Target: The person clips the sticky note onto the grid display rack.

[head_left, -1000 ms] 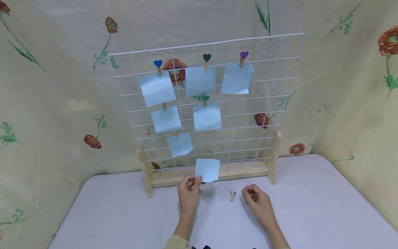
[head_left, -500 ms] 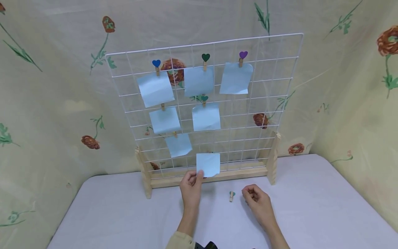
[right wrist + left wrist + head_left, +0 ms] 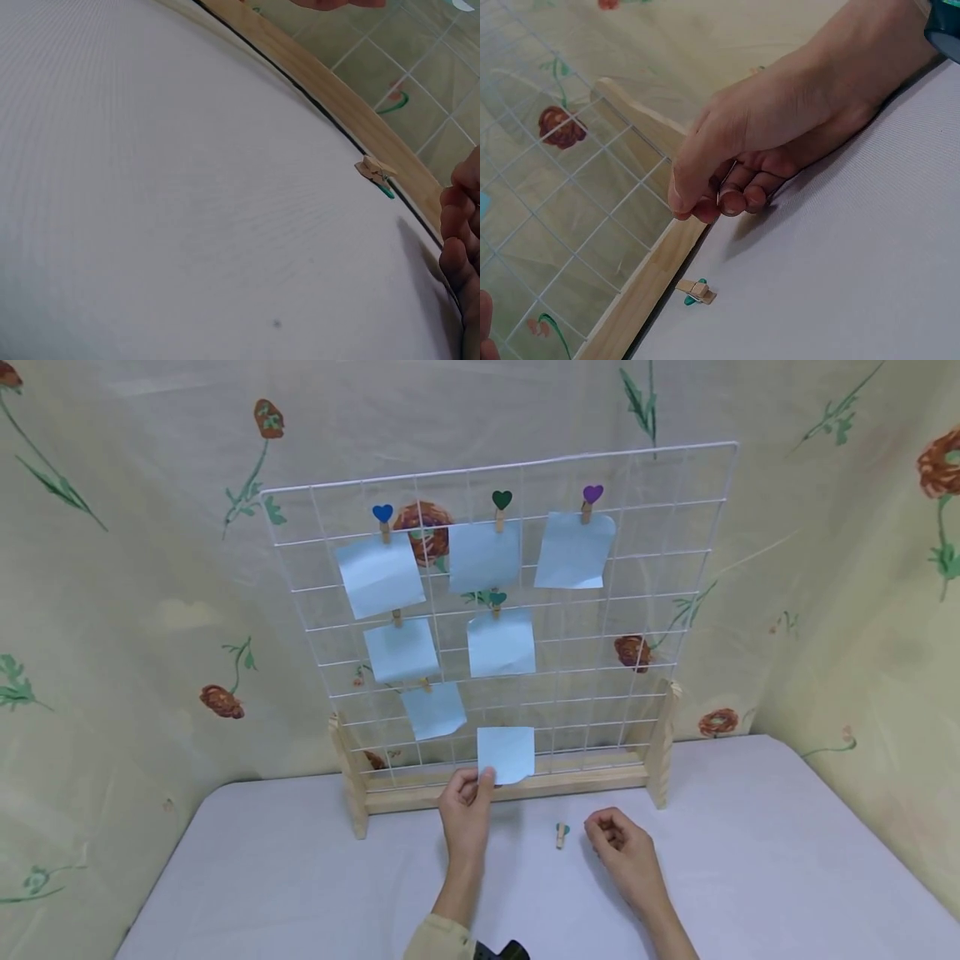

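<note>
In the head view my left hand [image 3: 466, 814] pinches a light blue sticky note [image 3: 506, 755] by its lower left corner, thumb in front. The note is upright before the lower part of a white wire grid [image 3: 585, 652]. On the table, between my hands, lies a small wooden clothespin [image 3: 560, 836] with a green heart. Just right of the clothespin, my right hand [image 3: 624, 854] rests with fingers loosely curled and holding nothing. The left wrist view also shows this right hand [image 3: 757, 142] above the clothespin [image 3: 697, 292]. Only fingertips of the left hand appear there.
Several blue notes [image 3: 501, 643] hang on the grid from heart clothespins, such as a purple one [image 3: 592, 495]. A wooden base [image 3: 585, 779] with two side feet [image 3: 660, 752] supports the grid on the white table [image 3: 750, 843]. Floral fabric [image 3: 150, 552] surrounds it.
My left hand has raised the sticky note a little, up and slightly to the right, toward the grid. The right hand and the clothespin on the table have stayed in place.
</note>
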### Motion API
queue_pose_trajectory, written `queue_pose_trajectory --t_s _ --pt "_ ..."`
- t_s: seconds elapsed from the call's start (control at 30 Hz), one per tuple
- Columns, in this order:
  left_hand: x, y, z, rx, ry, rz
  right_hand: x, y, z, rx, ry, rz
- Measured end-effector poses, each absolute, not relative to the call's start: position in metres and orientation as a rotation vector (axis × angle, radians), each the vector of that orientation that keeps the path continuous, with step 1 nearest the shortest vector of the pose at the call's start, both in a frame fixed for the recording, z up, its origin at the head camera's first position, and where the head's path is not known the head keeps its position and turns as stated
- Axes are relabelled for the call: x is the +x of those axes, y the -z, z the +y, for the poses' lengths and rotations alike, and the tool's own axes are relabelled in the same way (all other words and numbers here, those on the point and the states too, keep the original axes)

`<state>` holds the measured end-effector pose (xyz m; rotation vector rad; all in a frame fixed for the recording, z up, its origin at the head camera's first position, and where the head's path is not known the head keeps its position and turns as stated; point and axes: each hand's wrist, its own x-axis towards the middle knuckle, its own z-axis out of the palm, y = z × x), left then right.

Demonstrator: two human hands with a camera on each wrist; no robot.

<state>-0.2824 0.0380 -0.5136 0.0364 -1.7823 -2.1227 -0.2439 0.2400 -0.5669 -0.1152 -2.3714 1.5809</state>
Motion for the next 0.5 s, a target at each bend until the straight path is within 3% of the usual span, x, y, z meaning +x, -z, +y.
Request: queue_pose_trajectory --t_s 0.5 --pt "-0.2905 0.5182 0.0463 0.014 2.147 -1.742 -0.2455 0.5715 0.2374 -0.016 -1.449 -2.454"
